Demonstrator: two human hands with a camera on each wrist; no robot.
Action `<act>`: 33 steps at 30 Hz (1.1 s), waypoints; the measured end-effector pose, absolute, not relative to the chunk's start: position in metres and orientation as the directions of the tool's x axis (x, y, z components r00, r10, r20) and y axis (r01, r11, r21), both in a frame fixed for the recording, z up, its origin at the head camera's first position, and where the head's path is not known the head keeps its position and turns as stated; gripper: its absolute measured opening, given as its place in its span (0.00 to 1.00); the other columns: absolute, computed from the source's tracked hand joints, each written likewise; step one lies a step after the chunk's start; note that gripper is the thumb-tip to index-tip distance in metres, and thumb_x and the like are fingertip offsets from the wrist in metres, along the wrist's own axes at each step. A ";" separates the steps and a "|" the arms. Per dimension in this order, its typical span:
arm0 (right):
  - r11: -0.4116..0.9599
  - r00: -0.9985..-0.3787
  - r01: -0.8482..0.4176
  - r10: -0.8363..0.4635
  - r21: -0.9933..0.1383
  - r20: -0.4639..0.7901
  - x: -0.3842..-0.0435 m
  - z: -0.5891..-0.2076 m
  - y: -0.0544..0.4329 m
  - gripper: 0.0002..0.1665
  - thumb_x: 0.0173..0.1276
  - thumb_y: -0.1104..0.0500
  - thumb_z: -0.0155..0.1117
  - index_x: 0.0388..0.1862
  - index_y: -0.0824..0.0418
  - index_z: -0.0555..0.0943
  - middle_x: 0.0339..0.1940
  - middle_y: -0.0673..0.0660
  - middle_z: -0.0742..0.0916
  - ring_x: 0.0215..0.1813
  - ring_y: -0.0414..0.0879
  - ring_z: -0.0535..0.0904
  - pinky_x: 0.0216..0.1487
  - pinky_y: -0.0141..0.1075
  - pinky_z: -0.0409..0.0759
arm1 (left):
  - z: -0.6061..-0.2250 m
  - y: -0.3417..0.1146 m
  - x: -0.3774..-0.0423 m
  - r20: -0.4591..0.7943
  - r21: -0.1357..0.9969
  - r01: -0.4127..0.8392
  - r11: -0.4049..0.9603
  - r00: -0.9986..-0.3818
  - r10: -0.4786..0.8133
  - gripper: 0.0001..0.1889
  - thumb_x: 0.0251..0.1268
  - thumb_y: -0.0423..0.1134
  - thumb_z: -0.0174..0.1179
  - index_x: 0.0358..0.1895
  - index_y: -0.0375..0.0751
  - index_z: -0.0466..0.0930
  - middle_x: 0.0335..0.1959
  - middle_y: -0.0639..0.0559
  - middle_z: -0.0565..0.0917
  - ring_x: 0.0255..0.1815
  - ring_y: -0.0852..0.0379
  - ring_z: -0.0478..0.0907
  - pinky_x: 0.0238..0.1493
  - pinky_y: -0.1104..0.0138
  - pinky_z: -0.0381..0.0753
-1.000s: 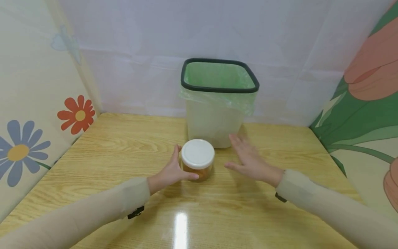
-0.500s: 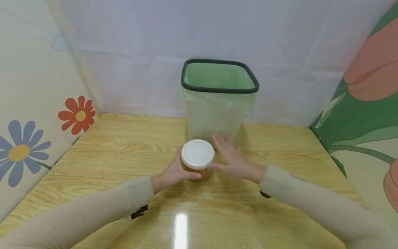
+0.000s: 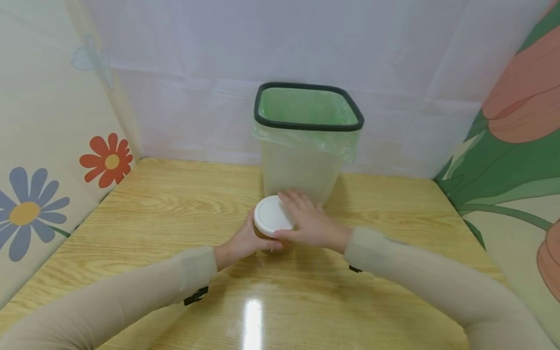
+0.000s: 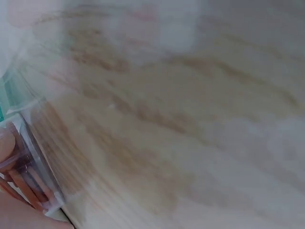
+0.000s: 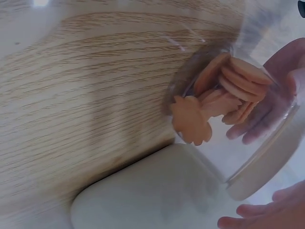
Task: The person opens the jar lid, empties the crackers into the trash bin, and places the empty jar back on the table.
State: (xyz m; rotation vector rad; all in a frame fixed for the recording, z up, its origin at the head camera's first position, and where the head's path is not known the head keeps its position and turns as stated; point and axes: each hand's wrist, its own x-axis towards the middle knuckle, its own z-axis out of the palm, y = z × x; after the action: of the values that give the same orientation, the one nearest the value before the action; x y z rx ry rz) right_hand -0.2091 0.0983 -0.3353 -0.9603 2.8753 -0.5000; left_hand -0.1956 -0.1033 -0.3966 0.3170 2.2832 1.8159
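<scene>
A clear jar [image 5: 217, 131] with a white lid [image 3: 272, 216] stands on the wooden table, just in front of the bin. Inside it lie several orange-brown biscuits [image 5: 243, 78], some flower-shaped and some round. My left hand [image 3: 245, 240] grips the jar's left side, thumb across its near face. My right hand [image 3: 308, 223] is at the lid's right side, its fingers extended over the top and the thumb by the near rim. In the right wrist view its fingertips show beside the lid's edge; firm contact cannot be made out. Only a corner of the jar shows in the left wrist view.
A pale waste bin [image 3: 302, 165] with a dark rim and a green liner bag stands right behind the jar. A white cloth [image 3: 197, 97] hangs at the table's back edge. Flower-printed panels [image 3: 39, 121] flank the wood-grain table [image 3: 183, 194].
My right hand has moved left from beside the jar to over its lid. My left hand has closed more snugly round the jar, which stays in place.
</scene>
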 end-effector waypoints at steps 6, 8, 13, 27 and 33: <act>0.763 -0.797 -0.587 -0.603 -0.270 0.031 -0.210 -0.334 0.088 0.55 0.64 0.28 0.55 0.79 0.56 0.50 0.78 0.63 0.56 0.76 0.61 0.50 0.61 0.74 0.54 | -0.397 -0.103 -0.199 -0.004 0.977 0.065 0.201 -0.945 0.327 0.60 0.46 0.35 0.77 0.76 0.38 0.38 0.72 0.35 0.57 0.70 0.40 0.58 0.72 0.49 0.50; 0.764 -0.795 -0.591 -0.607 -0.259 0.024 -0.210 -0.333 0.086 0.55 0.64 0.29 0.55 0.79 0.57 0.50 0.77 0.64 0.57 0.76 0.62 0.51 0.61 0.74 0.55 | -0.397 -0.103 -0.199 0.003 0.979 0.070 0.189 -0.943 0.332 0.60 0.46 0.35 0.77 0.76 0.37 0.39 0.72 0.35 0.57 0.70 0.40 0.59 0.72 0.49 0.52; 0.767 -0.792 -0.594 -0.610 -0.243 0.012 -0.210 -0.332 0.083 0.57 0.62 0.29 0.58 0.79 0.58 0.52 0.76 0.64 0.60 0.75 0.61 0.54 0.61 0.72 0.57 | -0.398 -0.102 -0.201 0.013 0.978 0.081 0.191 -0.942 0.334 0.58 0.47 0.33 0.76 0.76 0.36 0.40 0.70 0.34 0.59 0.68 0.41 0.62 0.71 0.51 0.56; 0.686 -0.743 -0.658 -0.657 -0.310 0.122 -0.217 -0.332 0.080 0.57 0.57 0.39 0.71 0.73 0.70 0.58 0.66 0.70 0.70 0.67 0.62 0.64 0.66 0.53 0.65 | -0.401 -0.103 -0.207 0.118 0.965 0.194 0.175 -0.922 0.369 0.56 0.44 0.29 0.75 0.73 0.31 0.44 0.66 0.33 0.63 0.64 0.40 0.65 0.68 0.51 0.63; 0.671 -0.727 -0.674 -0.675 -0.308 0.122 -0.221 -0.330 0.080 0.57 0.57 0.40 0.71 0.72 0.73 0.59 0.67 0.71 0.70 0.67 0.63 0.65 0.68 0.51 0.64 | -0.405 -0.105 -0.211 0.165 0.953 0.244 0.177 -0.913 0.374 0.55 0.42 0.30 0.77 0.72 0.32 0.47 0.65 0.34 0.65 0.63 0.42 0.67 0.67 0.52 0.63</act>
State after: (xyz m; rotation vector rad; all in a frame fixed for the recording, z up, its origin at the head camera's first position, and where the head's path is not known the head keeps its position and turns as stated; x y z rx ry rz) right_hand -0.2213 0.0798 -0.3296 -1.1587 2.8692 -0.5271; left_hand -0.2113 -0.1045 -0.4048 0.6137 2.3258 1.8512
